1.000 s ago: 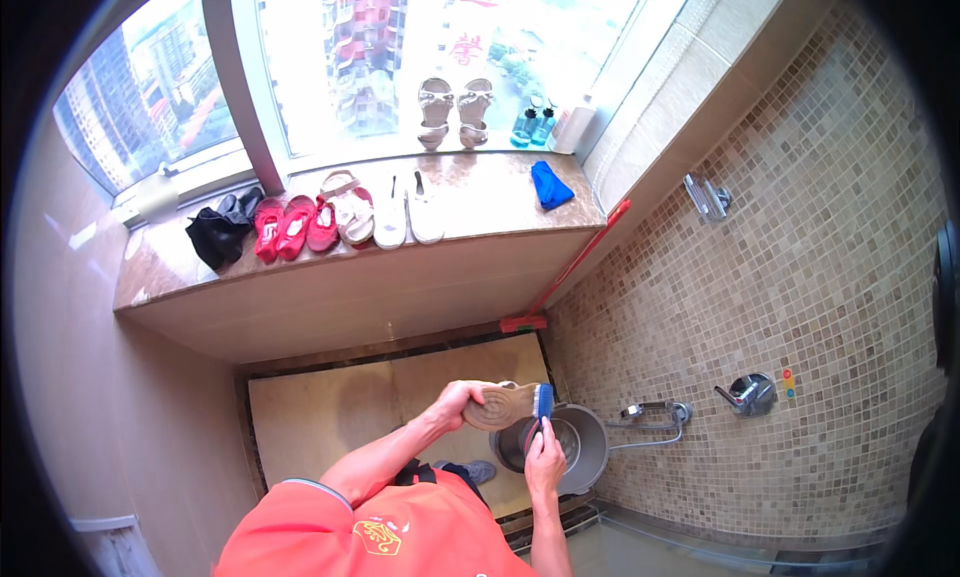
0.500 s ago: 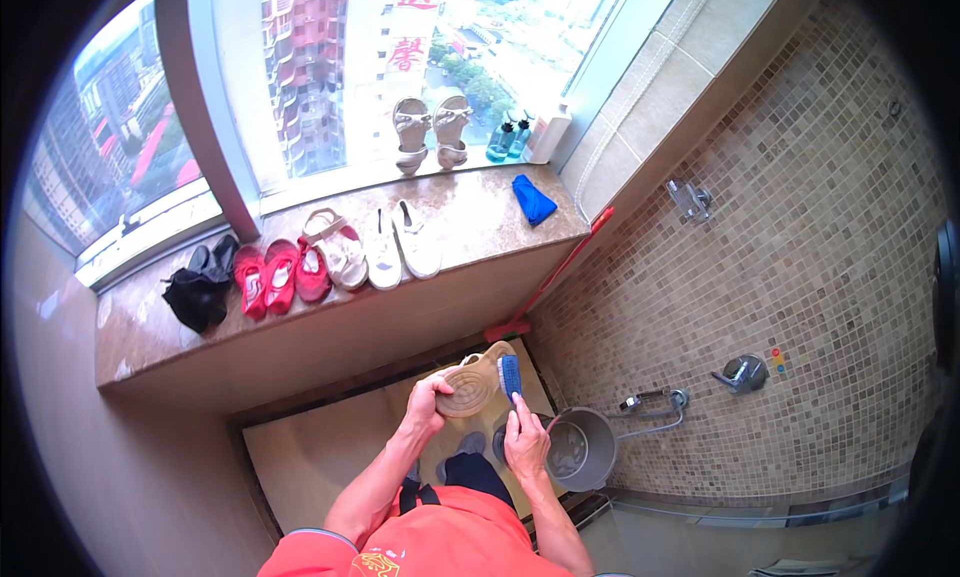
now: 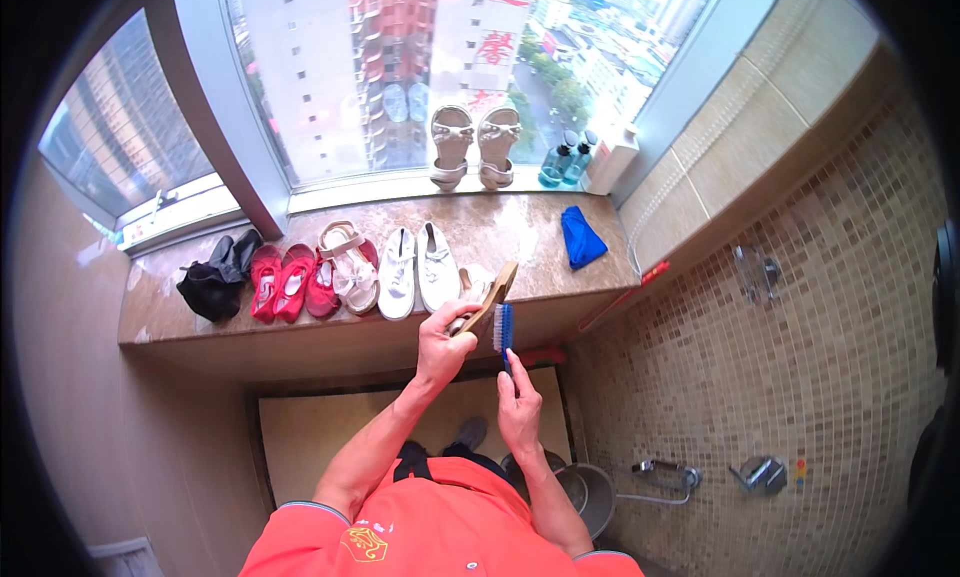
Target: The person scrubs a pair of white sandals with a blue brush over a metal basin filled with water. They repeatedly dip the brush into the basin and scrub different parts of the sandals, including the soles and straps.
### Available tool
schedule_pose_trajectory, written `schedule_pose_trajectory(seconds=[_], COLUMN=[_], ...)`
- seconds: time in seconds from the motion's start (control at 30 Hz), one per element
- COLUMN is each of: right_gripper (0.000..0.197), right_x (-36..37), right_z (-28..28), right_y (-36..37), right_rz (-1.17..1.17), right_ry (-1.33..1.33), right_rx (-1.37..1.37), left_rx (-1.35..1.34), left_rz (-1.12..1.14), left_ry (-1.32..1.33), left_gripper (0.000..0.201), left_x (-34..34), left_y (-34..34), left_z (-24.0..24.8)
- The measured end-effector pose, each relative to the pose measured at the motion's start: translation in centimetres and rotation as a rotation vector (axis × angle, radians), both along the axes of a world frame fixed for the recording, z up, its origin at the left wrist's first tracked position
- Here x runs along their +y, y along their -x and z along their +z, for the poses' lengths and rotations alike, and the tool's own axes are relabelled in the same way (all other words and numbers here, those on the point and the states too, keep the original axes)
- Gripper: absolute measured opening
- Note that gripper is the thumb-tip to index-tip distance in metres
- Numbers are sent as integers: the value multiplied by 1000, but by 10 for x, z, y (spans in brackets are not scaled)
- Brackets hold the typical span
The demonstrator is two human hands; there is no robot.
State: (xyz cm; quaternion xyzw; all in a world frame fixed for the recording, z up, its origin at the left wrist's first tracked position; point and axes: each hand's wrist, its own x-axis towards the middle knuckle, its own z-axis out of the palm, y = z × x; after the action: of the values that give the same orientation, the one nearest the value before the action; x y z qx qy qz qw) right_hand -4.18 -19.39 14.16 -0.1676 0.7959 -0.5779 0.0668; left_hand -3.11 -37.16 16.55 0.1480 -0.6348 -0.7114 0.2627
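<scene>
My left hand (image 3: 443,345) is closed around a sandal (image 3: 492,297) with a tan sole and whitish straps. The sandal is tipped nearly on edge, sole turned to the right. My right hand (image 3: 519,409) grips a blue scrub brush (image 3: 505,327) by its handle, index finger stretched along it. Its pale bristles face the sole at close range; whether they touch it, I cannot tell. Both hands are held up in front of the stone ledge (image 3: 510,239).
Along the ledge stand black shoes (image 3: 210,289), red shoes (image 3: 294,281), a pale sandal (image 3: 352,273) and white shoes (image 3: 397,274). Light sandals (image 3: 452,147) lean on the window beside bottles (image 3: 557,161). A blue cloth (image 3: 581,239) lies right. A bucket (image 3: 598,502) stands below, near the mosaic wall (image 3: 690,377).
Both hands have risen toward the ledge with the sandal and brush. The sandal has turned from sole facing up to nearly on edge. My view has shifted too.
</scene>
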Motion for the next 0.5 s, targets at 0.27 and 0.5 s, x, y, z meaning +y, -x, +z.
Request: schedule_pose_trajectory(seconds=[0.27, 0.5], right_gripper=[39, 39], right_x=[-28, -40], right_z=[-20, -43], right_y=[82, 142], right_rz=[88, -84], right_ry=[168, 163], right_rx=[-124, -222], left_rx=[80, -502], left_rz=[271, 15], left_ry=[888, 1157], left_gripper=[40, 64], left_x=[5, 5], left_y=[77, 125], left_z=[7, -47])
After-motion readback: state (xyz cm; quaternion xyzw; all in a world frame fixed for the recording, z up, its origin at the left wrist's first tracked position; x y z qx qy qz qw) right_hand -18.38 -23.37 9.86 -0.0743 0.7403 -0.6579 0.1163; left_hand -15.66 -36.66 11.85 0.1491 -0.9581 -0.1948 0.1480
